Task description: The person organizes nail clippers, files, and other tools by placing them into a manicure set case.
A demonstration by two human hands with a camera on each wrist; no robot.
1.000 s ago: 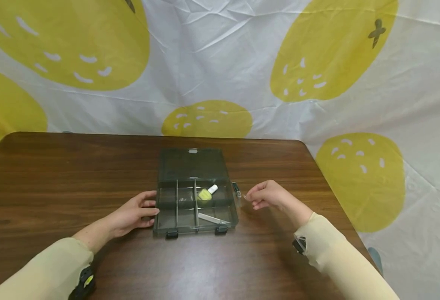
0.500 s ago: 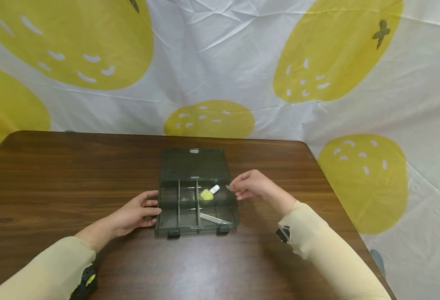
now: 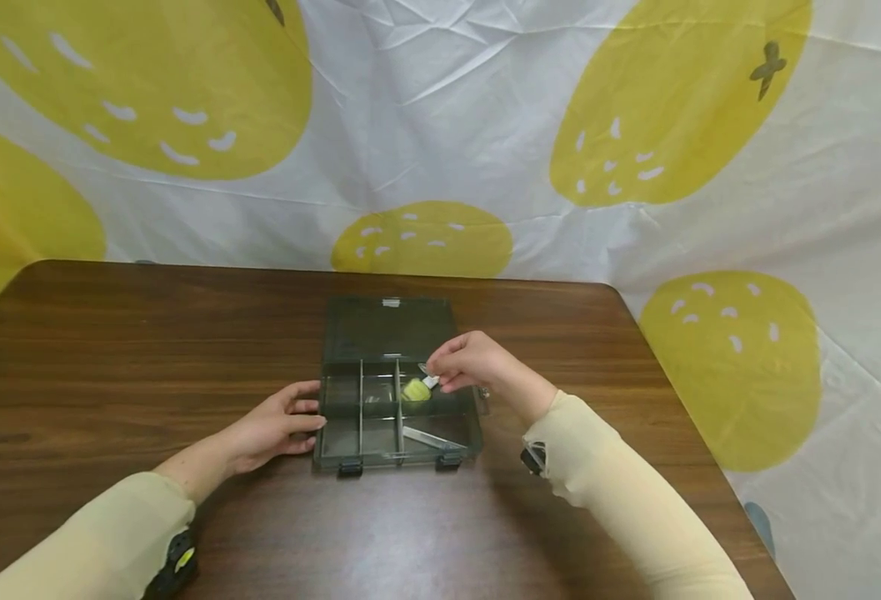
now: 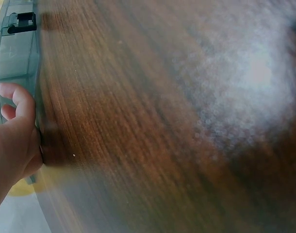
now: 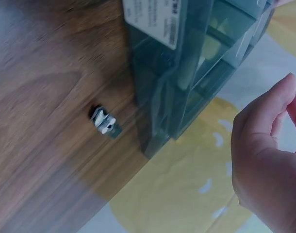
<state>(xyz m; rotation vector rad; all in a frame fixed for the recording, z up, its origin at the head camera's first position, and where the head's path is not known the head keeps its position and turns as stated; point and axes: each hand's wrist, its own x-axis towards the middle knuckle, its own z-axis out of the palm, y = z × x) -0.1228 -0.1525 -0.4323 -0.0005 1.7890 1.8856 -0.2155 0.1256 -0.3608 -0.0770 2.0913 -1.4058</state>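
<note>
A dark see-through compartment box [image 3: 399, 457] lies with its lid [image 3: 387, 327] folded back. My left hand [image 3: 275, 429] rests against its left wall with relaxed fingers; in the left wrist view the thumb [image 4: 23, 99] lies along the wall. Above the back right compartment, my right hand [image 3: 473, 367] pinches a small, thin, shiny loop [image 3: 423, 367], its kind too small to make out. Below the fingers lies a yellow-green nail polish bottle [image 3: 415, 390], its white cap partly covered. In the front right compartment a flat pale strip [image 3: 432, 437] lies slantwise.
A small silver and dark object [image 5: 104, 121] lies on the wooden table [image 3: 185, 333] close to the box's right side. Two black latches [image 3: 350, 468] sit at the box's front edge. A fruit-patterned white cloth [image 3: 440, 125] hangs behind the table.
My right hand has moved left with the shiny loop, from the table beside the box to above the back right compartment. The left hand has kept its place at the box.
</note>
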